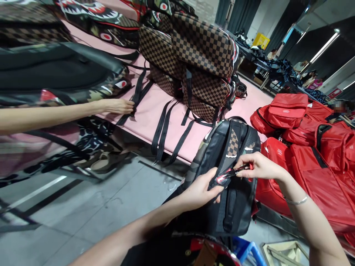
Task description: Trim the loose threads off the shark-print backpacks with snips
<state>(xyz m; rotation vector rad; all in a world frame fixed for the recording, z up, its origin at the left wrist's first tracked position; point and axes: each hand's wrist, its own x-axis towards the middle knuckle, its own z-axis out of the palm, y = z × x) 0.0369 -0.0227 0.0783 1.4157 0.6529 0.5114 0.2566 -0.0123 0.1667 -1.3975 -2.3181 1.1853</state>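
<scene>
A black backpack (212, 218) with camouflage and brown checkered patches stands upright in front of me, its strap side towards me. My left hand (203, 190) is closed on a shoulder strap (232, 147) of it, near a shiny red-and-white piece (223, 178). In my right hand (253, 166) is a slim dark tool that looks like thread snips (240, 170), pinched between thumb and fingers. Its tip points left, at the strap beside my left fingers. The exact contact there is too small to make out.
A pink-covered table (177, 147) carries checkered backpacks (202, 48) with hanging black straps. At the left, a co-worker's hand (122, 106) holds a strap. Red bags (310, 166) are piled at the right. Below are a blue stool (246, 251) and a pale metal frame (285, 249).
</scene>
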